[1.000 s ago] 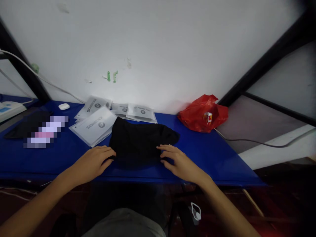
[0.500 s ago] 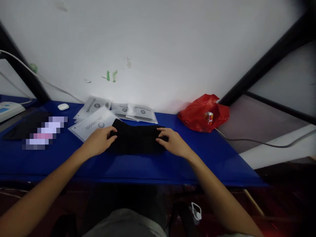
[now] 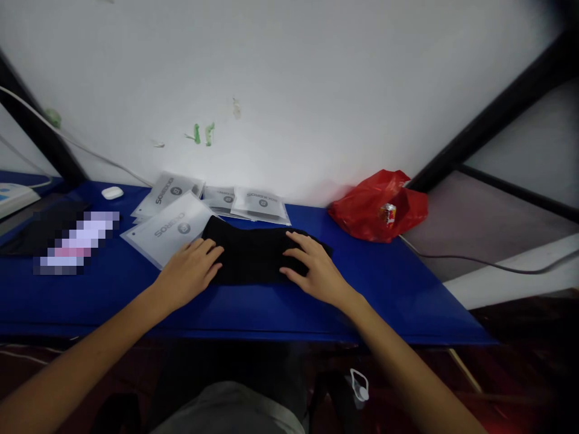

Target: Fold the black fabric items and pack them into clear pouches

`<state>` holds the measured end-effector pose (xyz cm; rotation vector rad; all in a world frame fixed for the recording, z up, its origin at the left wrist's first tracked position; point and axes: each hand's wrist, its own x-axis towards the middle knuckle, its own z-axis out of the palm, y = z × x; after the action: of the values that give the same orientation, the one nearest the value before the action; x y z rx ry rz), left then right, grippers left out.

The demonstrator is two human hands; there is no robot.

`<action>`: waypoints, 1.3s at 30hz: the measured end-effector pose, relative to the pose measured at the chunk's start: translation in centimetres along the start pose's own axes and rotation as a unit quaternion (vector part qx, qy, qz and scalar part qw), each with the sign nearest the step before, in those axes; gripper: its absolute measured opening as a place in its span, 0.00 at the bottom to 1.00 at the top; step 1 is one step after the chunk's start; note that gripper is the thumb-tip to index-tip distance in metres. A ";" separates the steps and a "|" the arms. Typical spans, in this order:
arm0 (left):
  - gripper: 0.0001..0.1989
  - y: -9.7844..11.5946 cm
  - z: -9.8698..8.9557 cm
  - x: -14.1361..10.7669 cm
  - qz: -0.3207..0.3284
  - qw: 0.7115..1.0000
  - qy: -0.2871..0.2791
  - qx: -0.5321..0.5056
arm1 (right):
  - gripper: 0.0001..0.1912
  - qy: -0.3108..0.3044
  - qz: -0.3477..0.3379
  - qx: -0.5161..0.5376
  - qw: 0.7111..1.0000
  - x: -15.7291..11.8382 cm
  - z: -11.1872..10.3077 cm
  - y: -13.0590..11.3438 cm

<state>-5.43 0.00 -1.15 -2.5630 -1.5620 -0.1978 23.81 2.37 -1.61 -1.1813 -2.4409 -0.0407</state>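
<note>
A folded black cloth [image 3: 253,256] lies spread on the blue table [image 3: 266,310] in front of me. On its left end rests my left hand [image 3: 192,271], fingers extended and loosely apart on the fabric. My right hand [image 3: 314,265] lies over the right part of the cloth with its fingers spread. What garment the cloth may be, I cannot tell. Just behind my left hand is a frosted printed pouch [image 3: 167,229], which the cloth's upper left corner meets.
More frosted pouches [image 3: 260,205] lie along the wall. A red plastic bag [image 3: 377,208] sits at the back right beside a cable [image 3: 488,265]. To the left are a white case [image 3: 112,193], a phone with a blurred screen [image 3: 76,244] and a white device [image 3: 15,199].
Both hands have gone from pinching the cloth's ends to lying on it with fingers spread. The cloth now lies flatter, its right end showing past my right hand.
</note>
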 end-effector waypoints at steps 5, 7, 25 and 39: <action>0.20 -0.5 0.2 -1.8 0.040 0.997 -0.064 -0.010 | 0.19 -0.114 -0.002 -0.039 0.993 -1.4 -1.1 -0.2; 0.20 -0.5 0.4 -1.9 0.039 0.996 -0.079 0.010 | 0.18 -0.120 0.002 -0.047 0.992 -1.5 -0.7 0.0; 0.16 -1.6 -4.5 -1.7 -0.049 0.983 -0.079 -0.159 | 0.09 -0.126 0.043 0.115 0.984 -0.3 -4.4 -1.0; 0.19 -1.5 0.5 3.0 -0.038 0.999 -0.019 -0.019 | 0.21 0.006 0.067 -0.012 0.998 3.2 1.5 -0.9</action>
<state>-5.40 3.39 -0.99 -2.5512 -1.6869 -0.1899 20.78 4.48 -1.58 -1.3483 -2.3500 -0.0368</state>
